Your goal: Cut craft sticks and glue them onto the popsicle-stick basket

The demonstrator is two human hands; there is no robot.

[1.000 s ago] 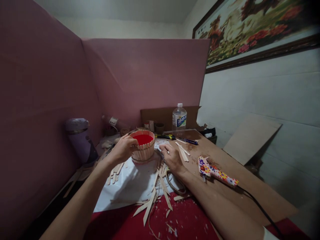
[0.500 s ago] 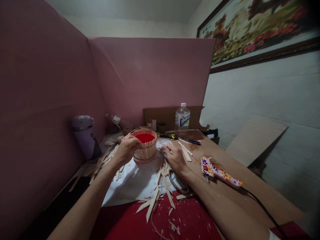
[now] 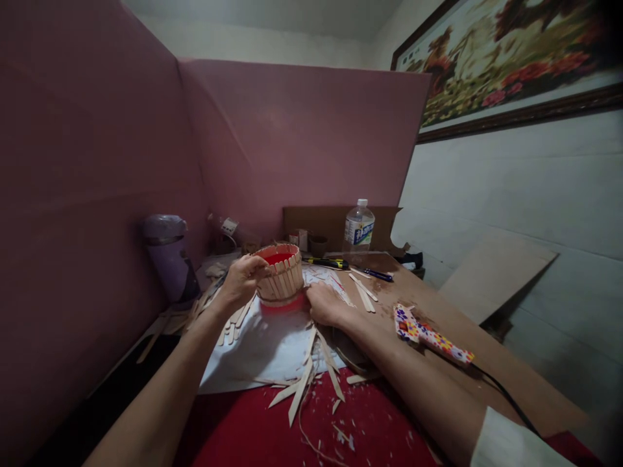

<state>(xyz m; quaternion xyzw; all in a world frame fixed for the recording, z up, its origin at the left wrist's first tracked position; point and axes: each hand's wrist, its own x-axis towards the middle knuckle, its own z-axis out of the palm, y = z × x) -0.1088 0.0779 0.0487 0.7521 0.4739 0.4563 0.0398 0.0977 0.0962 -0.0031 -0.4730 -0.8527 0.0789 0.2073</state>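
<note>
A small round basket [image 3: 280,282] of upright wooden craft sticks, red inside and with twine-like bands around it, is tilted slightly over a white sheet [image 3: 243,363]. My left hand [image 3: 242,280] grips its left rim, thumb outside. At the basket's lower right side, my right hand [image 3: 325,303] has its fingers curled closed; whatever they pinch is hidden. Under my right wrist lie scissors [image 3: 351,353], their handles partly covered by the forearm. Cut craft sticks [image 3: 302,389] lie in front of the basket.
A flowered hot glue gun [image 3: 431,334] with a cord rests on the right. Behind are a yellow-black utility knife [image 3: 328,263], a dark blue pen-like tool [image 3: 377,274], loose sticks [image 3: 363,293] and a plastic bottle [image 3: 360,227]. A purple tumbler [image 3: 170,263] stands left.
The basket has tipped and risen slightly, with a red glow now showing beneath it. My right hand has moved left, up against the basket's lower side. The camera view has shifted a little.
</note>
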